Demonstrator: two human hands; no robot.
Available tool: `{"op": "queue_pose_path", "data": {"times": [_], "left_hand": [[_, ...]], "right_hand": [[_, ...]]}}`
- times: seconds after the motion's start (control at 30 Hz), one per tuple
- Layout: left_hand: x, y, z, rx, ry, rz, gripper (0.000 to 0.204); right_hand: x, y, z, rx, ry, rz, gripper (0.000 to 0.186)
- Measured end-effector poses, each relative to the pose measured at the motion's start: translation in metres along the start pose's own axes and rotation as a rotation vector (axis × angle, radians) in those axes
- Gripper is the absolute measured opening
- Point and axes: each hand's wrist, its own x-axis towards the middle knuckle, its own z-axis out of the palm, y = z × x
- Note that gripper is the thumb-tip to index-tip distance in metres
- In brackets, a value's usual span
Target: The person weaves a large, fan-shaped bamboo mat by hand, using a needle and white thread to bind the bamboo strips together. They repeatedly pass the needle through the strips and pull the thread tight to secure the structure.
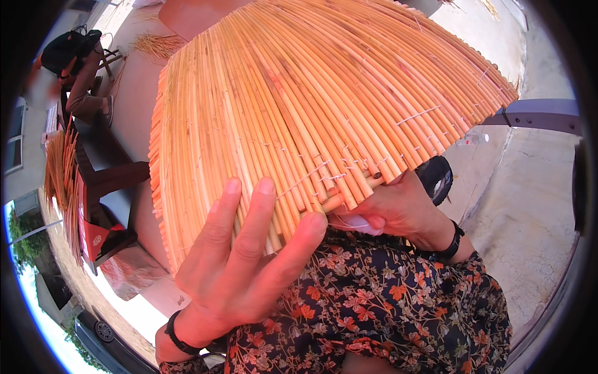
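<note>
A large mat of straw-coloured reeds (311,87), stitched with thin pale thread, spans the upper middle. My left hand (240,262) lies on its near side, fingers spread on the reeds and thumb tip at the uneven lower edge. My right hand (411,221) reaches under that edge from the right, fingers closed round a whitish item (355,225) that is partly hidden, with fine thread beside it. Both wrists wear dark bands.
At the left, dark furniture (115,171) carries loose reed bundles (59,174), and another person (90,87) sits behind. A metal bar (539,115) crosses at the right beside the mat, over pale concrete paving (529,212). A dark car (93,336) stands at lower left.
</note>
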Motion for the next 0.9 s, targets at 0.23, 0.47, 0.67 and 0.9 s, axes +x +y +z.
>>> {"op": "queue_pose_path", "data": {"times": [0.23, 0.47, 0.67, 0.9], "left_hand": [[0.006, -0.001, 0.001, 0.016, 0.043, 0.015, 0.034], [-0.002, 0.003, 0.009, 0.012, 0.050, -0.004, 0.032], [0.000, 0.001, 0.011, 0.013, 0.031, 0.040, 0.033], [-0.005, 0.001, 0.012, 0.001, 0.041, 0.019, 0.030]], "right_hand": [[0.001, 0.007, 0.001, 0.145, -0.032, -0.060, 0.010], [0.001, 0.025, -0.006, 0.065, -0.105, -0.145, 0.014], [0.004, 0.038, -0.008, 0.149, -0.152, -0.202, 0.013], [0.003, 0.046, -0.007, 0.160, -0.147, -0.137, 0.021]]}}
